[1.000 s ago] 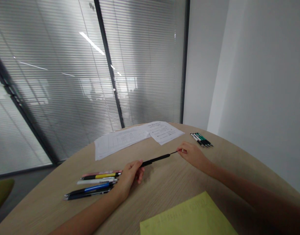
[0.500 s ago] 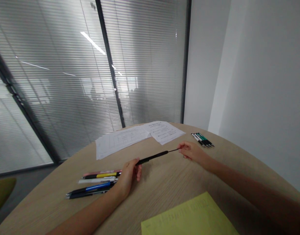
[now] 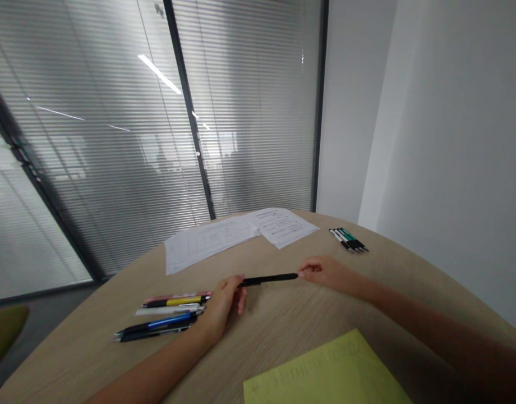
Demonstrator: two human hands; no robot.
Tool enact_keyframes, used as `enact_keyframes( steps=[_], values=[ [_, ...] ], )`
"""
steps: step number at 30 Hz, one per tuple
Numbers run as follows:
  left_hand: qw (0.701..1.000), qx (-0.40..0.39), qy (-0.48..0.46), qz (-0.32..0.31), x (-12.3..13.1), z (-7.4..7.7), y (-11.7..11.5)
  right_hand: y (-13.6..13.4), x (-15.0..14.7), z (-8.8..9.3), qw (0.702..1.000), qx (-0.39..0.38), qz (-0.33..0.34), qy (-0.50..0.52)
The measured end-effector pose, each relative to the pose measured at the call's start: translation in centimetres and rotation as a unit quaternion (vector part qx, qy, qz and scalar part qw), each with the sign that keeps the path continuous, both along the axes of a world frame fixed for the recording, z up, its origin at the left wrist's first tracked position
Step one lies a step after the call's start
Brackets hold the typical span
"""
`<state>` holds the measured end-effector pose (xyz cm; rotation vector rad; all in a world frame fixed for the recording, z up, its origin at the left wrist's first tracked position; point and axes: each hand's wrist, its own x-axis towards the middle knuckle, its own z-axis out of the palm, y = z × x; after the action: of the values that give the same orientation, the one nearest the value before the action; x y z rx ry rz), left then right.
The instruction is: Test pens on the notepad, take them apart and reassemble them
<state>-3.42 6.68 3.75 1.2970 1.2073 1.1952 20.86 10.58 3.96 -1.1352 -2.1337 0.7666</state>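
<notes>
My left hand (image 3: 225,306) is closed around one end of a black pen barrel (image 3: 270,278), which it holds nearly level above the table. My right hand (image 3: 321,270) is pinched at the barrel's other end, fingertips against the opening. The thin dark refill those fingers grip is hidden between them and the barrel. Under and left of my left wrist lie several pens, among them a yellow and black pen (image 3: 172,302) and a blue pen (image 3: 167,322); the wrist covers some of their ends.
Printed sheets (image 3: 211,242) lie at the table's far side. A row of green, white and black pens (image 3: 348,240) is beyond my right hand. A yellow notepad (image 3: 325,373) sits at the near edge of the round wooden table (image 3: 279,325).
My right hand has come in toward the barrel and a little nearer to me. The refill that stuck out between them is out of sight. The barrel has turned more level.
</notes>
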Motion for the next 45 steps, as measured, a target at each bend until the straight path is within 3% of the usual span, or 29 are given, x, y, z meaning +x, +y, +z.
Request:
enact_keyframes(
  steps=[6,12,22,31,38,45],
  values=[
    [1.000,0.000,-0.003,-0.009,-0.2,-0.1,0.2,-0.1,0.1,0.5,0.999,-0.020,0.031,-0.003],
    [1.000,-0.004,-0.010,-0.019,-0.3,-0.4,0.5,-0.7,-0.1,0.9,0.995,-0.094,0.026,0.019],
    [0.999,-0.009,-0.040,-0.004,-0.2,0.1,0.3,-0.6,0.9,1.7,0.995,-0.088,0.050,0.015],
    [0.999,0.003,-0.050,-0.004,-0.4,-0.1,0.6,-0.1,1.1,1.9,0.971,-0.168,0.037,0.164],
    [0.997,0.001,-0.071,0.003,-0.4,-0.3,0.8,0.6,1.9,1.8,0.979,-0.161,-0.002,0.123],
    [0.997,0.012,-0.079,0.002,-0.5,-0.2,0.8,-0.2,2.1,2.6,0.982,-0.146,0.032,0.119]
  ],
)
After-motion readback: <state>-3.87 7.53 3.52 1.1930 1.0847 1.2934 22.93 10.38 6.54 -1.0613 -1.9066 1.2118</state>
